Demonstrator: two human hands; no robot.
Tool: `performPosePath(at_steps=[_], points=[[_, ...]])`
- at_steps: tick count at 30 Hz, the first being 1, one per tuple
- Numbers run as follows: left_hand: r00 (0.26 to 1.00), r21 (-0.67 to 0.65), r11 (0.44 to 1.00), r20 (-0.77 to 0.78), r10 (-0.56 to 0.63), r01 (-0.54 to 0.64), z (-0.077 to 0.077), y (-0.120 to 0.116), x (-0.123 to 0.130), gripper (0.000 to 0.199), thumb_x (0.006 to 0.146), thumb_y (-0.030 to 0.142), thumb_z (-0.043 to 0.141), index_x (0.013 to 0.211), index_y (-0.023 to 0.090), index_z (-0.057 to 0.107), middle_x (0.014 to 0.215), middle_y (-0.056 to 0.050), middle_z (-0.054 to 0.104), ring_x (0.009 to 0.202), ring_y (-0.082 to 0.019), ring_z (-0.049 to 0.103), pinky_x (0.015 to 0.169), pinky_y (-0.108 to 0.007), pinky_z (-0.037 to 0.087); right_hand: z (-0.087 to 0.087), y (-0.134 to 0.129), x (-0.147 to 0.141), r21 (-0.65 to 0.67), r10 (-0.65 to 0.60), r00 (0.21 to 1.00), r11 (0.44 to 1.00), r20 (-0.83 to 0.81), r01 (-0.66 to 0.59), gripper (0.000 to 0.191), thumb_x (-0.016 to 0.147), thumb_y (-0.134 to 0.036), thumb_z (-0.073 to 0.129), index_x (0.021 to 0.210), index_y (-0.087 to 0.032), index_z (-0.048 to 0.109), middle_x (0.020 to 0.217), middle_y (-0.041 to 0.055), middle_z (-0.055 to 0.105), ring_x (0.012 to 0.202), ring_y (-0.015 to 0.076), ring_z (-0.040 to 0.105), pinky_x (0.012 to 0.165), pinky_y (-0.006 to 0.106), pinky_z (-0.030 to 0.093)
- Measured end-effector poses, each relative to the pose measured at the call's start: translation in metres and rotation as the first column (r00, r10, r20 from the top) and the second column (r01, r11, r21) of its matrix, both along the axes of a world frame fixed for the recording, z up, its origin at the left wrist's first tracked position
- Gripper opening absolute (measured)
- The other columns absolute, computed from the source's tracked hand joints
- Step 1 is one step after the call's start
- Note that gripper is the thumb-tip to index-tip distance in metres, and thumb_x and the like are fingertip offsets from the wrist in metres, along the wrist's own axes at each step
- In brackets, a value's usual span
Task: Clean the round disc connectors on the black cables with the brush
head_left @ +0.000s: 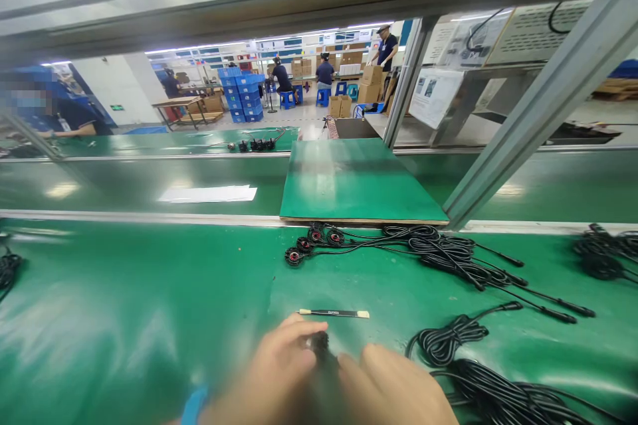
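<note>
My left hand, a blue band at its wrist, pinches a small black ridged part between thumb and fingers, low in the middle of the view. Close beside it my right hand is curled shut, smeared by motion; what its fingers hold, if anything, is hidden. A dark blurred shape hangs between the two hands. Just beyond them a thin black brush-like stick with pale ends lies flat on the green bench.
Black cables with round red-and-black ends lie beyond the stick. More coiled cables sit at the right. A raised green board and white paper strips are behind. A metal post slants at right. Several people work farther back.
</note>
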State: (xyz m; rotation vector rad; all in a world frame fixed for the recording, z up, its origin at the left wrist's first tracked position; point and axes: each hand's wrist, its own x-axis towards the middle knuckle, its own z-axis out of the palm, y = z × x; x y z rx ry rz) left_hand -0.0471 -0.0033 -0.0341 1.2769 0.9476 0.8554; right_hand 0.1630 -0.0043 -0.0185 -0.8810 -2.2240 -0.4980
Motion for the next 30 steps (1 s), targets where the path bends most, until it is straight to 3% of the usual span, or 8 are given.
performPosePath(at_steps=[6,11,18,30], points=[[0.999,-0.011,0.999,-0.009,-0.034,0.034,0.001,-0.003,0.0,0.042,0.095,0.047,0.048,0.132,0.031,0.057,0.133,-0.01,0.049,0.086,-0.019,0.061,0.079,-0.035,0.052,-0.008,-0.005,-0.003,-0.082,-0.059,0.998,0.995,-0.019,0.058,0.029,0.098,-0.013,0.039,0.073,-0.021,0.052,0.057,-0.0037,0.038,0.046,0.0136,0.032,0.051,0.033,0.018],[0.999,0.014,0.999,-0.037,-0.034,0.035,0.006,-0.002,0.006,0.043,0.093,0.05,0.05,0.129,0.029,0.061,0.117,-0.009,0.052,0.08,-0.018,0.059,0.074,-0.033,0.051,-0.007,-0.005,-0.003,-0.029,-0.033,0.997,0.999,0.063,0.035,0.031,0.098,-0.008,0.034,0.075,-0.02,0.049,0.059,-0.0029,0.041,0.048,0.014,0.038,0.051,0.032,0.019],[0.985,-0.012,0.998,-0.165,0.058,-0.061,0.01,-0.004,0.014,0.035,0.091,0.04,0.053,0.12,0.025,0.065,0.115,-0.008,0.059,0.099,-0.024,0.054,0.09,-0.036,0.046,-0.014,-0.008,-0.008,-0.029,-0.041,0.992,0.999,0.116,0.045,0.024,0.092,-0.005,0.037,0.078,-0.02,0.048,0.056,-0.0043,0.039,0.043,0.0118,0.036,0.046,0.03,0.021],[0.977,-0.129,0.991,-0.215,0.016,-0.044,0.009,-0.005,0.016,0.03,0.091,0.025,0.04,0.114,0.022,0.06,0.098,-0.003,0.059,0.085,-0.019,0.053,0.078,-0.03,0.042,-0.028,-0.011,-0.008,-0.132,-0.01,0.986,0.991,0.169,0.033,0.012,0.088,-0.012,0.047,0.09,-0.019,0.057,0.06,-0.003,0.045,0.047,0.0124,0.042,0.047,0.028,0.024]])
